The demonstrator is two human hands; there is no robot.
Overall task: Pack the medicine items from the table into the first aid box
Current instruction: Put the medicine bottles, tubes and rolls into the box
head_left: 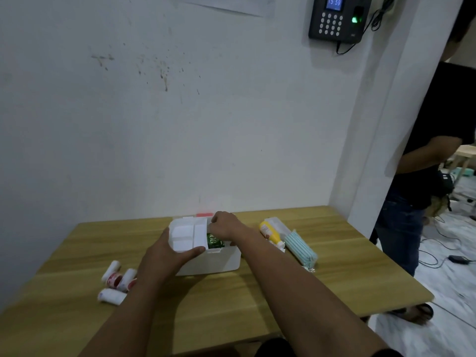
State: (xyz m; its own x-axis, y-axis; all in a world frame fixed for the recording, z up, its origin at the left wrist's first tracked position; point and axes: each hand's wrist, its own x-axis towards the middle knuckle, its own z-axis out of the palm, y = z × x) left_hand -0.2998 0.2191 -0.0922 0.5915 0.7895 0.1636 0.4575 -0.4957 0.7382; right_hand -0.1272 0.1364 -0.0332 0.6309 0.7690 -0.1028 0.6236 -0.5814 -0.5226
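With both your left hand [164,253] and right hand [224,225] gripping the white tray [189,234] over the box [213,261] at the table's [283,292] middle, lower it level so it clears the green packet [215,240] inside.

- A white wall [180,124] has small dark spots on it.
- A black keypad clock box [337,19] hangs high on the wall, with a blue screen and a green light.
- The wooden table [347,274] stands against the wall.
- A person in dark clothes [422,176] stands at the right.
- Black cables [438,256] lie on the pale floor [448,328].
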